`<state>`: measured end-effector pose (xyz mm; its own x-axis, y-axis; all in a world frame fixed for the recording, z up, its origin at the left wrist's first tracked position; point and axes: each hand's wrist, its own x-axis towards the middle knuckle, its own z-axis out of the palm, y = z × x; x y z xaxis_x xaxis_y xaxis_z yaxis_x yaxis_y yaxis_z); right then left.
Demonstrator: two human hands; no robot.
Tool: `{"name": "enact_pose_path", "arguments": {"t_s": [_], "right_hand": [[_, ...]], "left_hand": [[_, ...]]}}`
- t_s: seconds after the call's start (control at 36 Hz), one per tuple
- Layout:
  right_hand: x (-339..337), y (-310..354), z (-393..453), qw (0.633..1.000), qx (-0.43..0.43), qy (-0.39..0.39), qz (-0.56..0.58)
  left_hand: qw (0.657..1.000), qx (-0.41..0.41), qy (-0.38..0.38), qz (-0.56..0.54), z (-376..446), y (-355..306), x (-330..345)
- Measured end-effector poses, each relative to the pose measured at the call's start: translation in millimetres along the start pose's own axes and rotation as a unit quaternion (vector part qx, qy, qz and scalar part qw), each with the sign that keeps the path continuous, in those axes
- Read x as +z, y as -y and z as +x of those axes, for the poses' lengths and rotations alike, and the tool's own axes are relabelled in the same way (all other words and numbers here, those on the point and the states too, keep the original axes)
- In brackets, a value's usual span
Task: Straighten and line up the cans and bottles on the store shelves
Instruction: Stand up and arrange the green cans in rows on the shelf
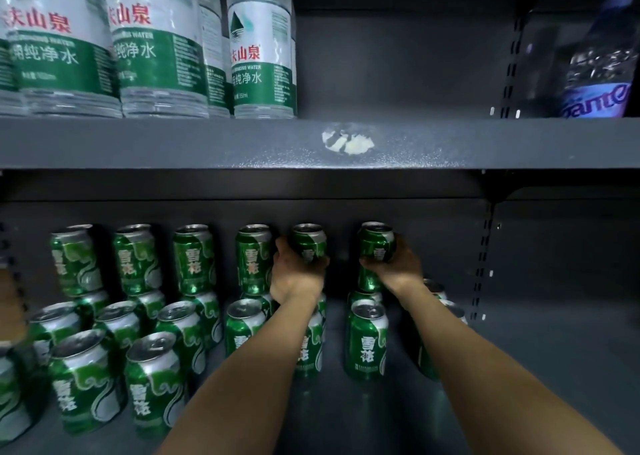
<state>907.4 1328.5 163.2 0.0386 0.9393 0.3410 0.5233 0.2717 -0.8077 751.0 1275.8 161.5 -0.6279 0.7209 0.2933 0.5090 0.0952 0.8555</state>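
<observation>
Head view. Lower shelf: green cans stand in columns running front to back, with a second tier stacked on the rear cans. The left hand wraps its grip around an upper-tier can at the back, just beside the next stacked can on its left. The right hand wraps its grip around another upper-tier can, held above a lower can in the same column. The two held cans are apart. Upper shelf: water bottles stand at the left; a purple-labelled bottle stands at the far right.
</observation>
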Motion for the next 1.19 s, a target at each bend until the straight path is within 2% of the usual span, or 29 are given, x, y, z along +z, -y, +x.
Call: {"name": "enact_pose_path", "arguments": {"t_s": [0.53,0.67,0.89,0.97,1.06,1.11,1.19], "right_hand": [[16,-2,3,0.998,-0.02,0.003,-0.065],[19,-5,1,0.998,-0.015,0.012,-0.056],[21,-17,-10,0.999,0.01,0.021,-0.035],[21,-19,-19,0.999,0.02,-0.012,-0.036],[21,-20,-37,0.995,0.002,-0.091,-0.035],[22,-20,-52,0.99,-0.012,-0.128,-0.049],[26,-26,-77,0.985,-0.045,-0.144,-0.08]], "left_hand": [[1.0,0.015,0.021,0.003,5,9,8],[0.998,-0.024,0.056,-0.003,2,17,12],[0.999,-0.019,0.05,0.006,-1,14,10],[1.0,-0.004,0.017,0.02,-13,13,7],[0.998,0.02,-0.033,0.053,-30,14,3],[0.992,0.065,-0.063,0.088,-41,15,0],[0.98,0.15,-0.082,0.104,-57,16,0]]}}
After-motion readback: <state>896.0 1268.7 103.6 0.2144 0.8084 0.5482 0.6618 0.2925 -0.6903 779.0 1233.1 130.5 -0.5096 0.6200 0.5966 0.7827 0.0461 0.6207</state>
